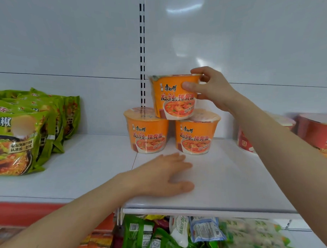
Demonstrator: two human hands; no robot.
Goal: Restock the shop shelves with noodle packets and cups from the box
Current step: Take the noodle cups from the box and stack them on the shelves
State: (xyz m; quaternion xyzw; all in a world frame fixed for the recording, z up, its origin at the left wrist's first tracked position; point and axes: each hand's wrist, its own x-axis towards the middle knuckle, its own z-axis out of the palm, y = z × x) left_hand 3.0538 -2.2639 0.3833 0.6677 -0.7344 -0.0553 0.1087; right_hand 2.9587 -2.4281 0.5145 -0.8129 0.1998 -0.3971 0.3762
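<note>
Three orange noodle cups stand on the white shelf (86,169). Two sit side by side, the left cup (147,131) and the right cup (196,135). The third cup (172,97) rests on top, across both lids, tilted slightly. My right hand (211,88) grips this top cup at its right rim, thumb on the front, fingers behind. In front of the cups, my left hand (166,173) hovers over or rests on the shelf, fingers straight and spread, holding nothing. The box is not in view.
Green noodle packets (27,128) stand in rows at the shelf's left. Red noodle cups (318,133) sit at the right, partly behind my right forearm. A slotted upright (142,50) runs up the back panel. Assorted packets (181,232) fill the shelf below.
</note>
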